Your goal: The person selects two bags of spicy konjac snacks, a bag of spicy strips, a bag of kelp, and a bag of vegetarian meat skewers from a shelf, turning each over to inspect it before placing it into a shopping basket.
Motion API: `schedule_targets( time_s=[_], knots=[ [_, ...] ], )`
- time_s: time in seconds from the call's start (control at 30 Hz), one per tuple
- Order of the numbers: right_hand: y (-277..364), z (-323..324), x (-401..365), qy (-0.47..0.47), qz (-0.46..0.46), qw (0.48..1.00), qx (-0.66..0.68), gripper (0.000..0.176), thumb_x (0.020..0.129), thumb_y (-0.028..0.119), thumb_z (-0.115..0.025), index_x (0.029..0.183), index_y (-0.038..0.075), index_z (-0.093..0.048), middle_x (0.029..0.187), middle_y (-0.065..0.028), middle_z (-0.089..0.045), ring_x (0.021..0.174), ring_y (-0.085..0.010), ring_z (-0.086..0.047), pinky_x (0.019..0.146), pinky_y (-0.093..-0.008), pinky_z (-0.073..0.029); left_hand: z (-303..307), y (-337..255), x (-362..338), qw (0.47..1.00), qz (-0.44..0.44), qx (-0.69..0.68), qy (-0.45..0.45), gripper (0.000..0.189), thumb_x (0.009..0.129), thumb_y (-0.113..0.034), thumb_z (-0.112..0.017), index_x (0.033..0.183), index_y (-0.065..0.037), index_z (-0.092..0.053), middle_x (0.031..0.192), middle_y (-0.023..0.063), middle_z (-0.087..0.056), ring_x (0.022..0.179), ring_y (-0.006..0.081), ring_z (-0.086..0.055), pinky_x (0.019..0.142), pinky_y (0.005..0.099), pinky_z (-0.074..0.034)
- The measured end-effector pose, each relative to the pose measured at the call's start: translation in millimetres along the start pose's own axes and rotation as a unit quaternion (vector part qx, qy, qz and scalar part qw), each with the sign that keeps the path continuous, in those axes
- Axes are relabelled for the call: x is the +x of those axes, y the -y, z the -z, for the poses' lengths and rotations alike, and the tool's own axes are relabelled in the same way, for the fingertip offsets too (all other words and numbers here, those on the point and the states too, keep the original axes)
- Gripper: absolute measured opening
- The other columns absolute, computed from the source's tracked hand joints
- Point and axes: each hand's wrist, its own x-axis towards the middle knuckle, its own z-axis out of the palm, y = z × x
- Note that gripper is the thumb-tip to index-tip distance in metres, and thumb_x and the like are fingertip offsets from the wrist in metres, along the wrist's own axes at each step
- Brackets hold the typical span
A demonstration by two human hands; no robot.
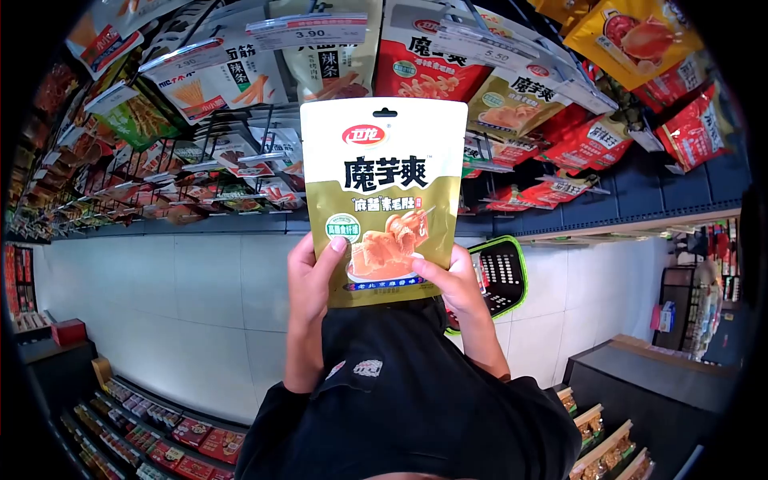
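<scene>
A gold and white snack bag (382, 192) is held up in front of me, its printed front facing my eyes and its hang hole at the top. My left hand (314, 268) grips its lower left edge, thumb across the front. On the lower right, my right hand (454, 280) holds it the same way, thumb pressed on the food picture. The fingers behind the bag are hidden. Just beyond its top edge hang a red snack bag (428, 76) and a matching gold bag (512, 102) on the rack.
Hanging racks of snack bags cross the top, with price tags (308, 34) on their hooks. A black shopping basket (500, 276) with a green rim stands on the tiled floor (160, 296) to my right. Low shelves (172, 436) stand behind me on both sides.
</scene>
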Motion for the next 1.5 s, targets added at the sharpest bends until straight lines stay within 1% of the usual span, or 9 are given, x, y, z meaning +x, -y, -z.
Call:
schedule_targets(
  time_s=[0.1,0.17,0.3,0.43,0.63,0.93,1.23,1.5],
  knots=[
    [1.3,0.5,2.7,0.004,0.001,1.000,-0.013,0.028,0.079,0.012,-0.067,0.103,0.000,-0.058,0.090,-0.0019,-0.062,0.076,-0.0063,-0.055,0.066,-0.0217,-0.045,-0.5,-2.6,-1.8,1.000,-0.004,-0.009,-0.008,0.024,0.087,-0.013,-0.057,0.104,0.005,-0.058,0.095,0.0069,-0.063,0.082,0.0087,-0.057,0.073,0.0230,-0.046],
    [0.3,-0.1,0.9,0.001,-0.008,1.000,-0.015,0.027,0.079,0.012,-0.068,0.101,0.000,-0.059,0.089,-0.0020,-0.062,0.076,-0.0067,-0.056,0.066,-0.0220,-0.045,0.9,-5.8,-5.1,1.000,0.012,-0.010,0.000,0.024,0.087,-0.013,-0.057,0.104,0.005,-0.058,0.095,0.0071,-0.063,0.082,0.0088,-0.058,0.073,0.0230,-0.046],
    [-3.4,0.1,3.1,-0.015,-0.007,1.000,-0.002,0.026,0.079,0.011,-0.067,0.101,0.000,-0.059,0.089,-0.0019,-0.062,0.074,-0.0068,-0.056,0.065,-0.0219,-0.045,0.4,-5.7,-4.7,1.000,0.009,-0.017,0.002,0.026,0.087,-0.013,-0.057,0.106,0.004,-0.058,0.096,0.0070,-0.063,0.083,0.0088,-0.058,0.073,0.0228,-0.046],
    [0.6,-3.2,4.5,0.007,-0.024,1.000,0.008,0.028,0.078,0.012,-0.068,0.102,0.000,-0.058,0.090,-0.0027,-0.063,0.075,-0.0073,-0.056,0.064,-0.0223,-0.045,3.6,-4.3,-7.2,1.000,0.012,-0.026,-0.006,0.026,0.087,-0.013,-0.057,0.107,0.004,-0.057,0.096,0.0068,-0.063,0.084,0.0086,-0.058,0.074,0.0229,-0.046],
    [1.3,-4.9,4.9,-0.004,-0.029,0.999,0.013,0.031,0.078,0.013,-0.069,0.104,0.000,-0.058,0.092,-0.0024,-0.062,0.076,-0.0072,-0.057,0.064,-0.0227,-0.046,4.5,-3.6,-5.5,0.999,0.016,-0.037,-0.010,0.026,0.087,-0.013,-0.057,0.107,0.004,-0.057,0.097,0.0069,-0.063,0.084,0.0084,-0.058,0.074,0.0231,-0.046],
    [2.8,-6.3,2.1,-0.008,-0.030,0.999,0.017,0.030,0.079,0.011,-0.067,0.105,0.000,-0.058,0.094,-0.0026,-0.063,0.077,-0.0068,-0.057,0.065,-0.0217,-0.046,3.5,-1.4,-5.4,0.999,0.020,-0.041,-0.001,0.026,0.088,-0.013,-0.056,0.108,0.004,-0.056,0.098,0.0066,-0.063,0.086,0.0083,-0.057,0.075,0.0232,-0.046],
    [1.9,-3.9,-1.0,-0.010,-0.024,1.000,0.016,0.028,0.079,0.011,-0.067,0.104,0.001,-0.059,0.091,-0.0024,-0.063,0.075,-0.0067,-0.057,0.064,-0.0217,-0.045,0.9,-3.0,-7.8,0.999,0.027,-0.033,0.005,0.027,0.089,-0.013,-0.055,0.109,0.005,-0.056,0.099,0.0068,-0.062,0.087,0.0083,-0.056,0.076,0.0232,-0.045],
    [-0.3,-1.6,-4.1,-0.015,-0.024,0.999,0.023,0.028,0.079,0.010,-0.067,0.104,0.000,-0.058,0.092,-0.0026,-0.063,0.076,-0.0071,-0.057,0.065,-0.0218,-0.045,-1.7,-2.2,-10.3,0.999,0.026,-0.029,-0.001,0.027,0.088,-0.013,-0.056,0.109,0.004,-0.056,0.099,0.0066,-0.062,0.087,0.0086,-0.056,0.076,0.0235,-0.045]
  ],
)
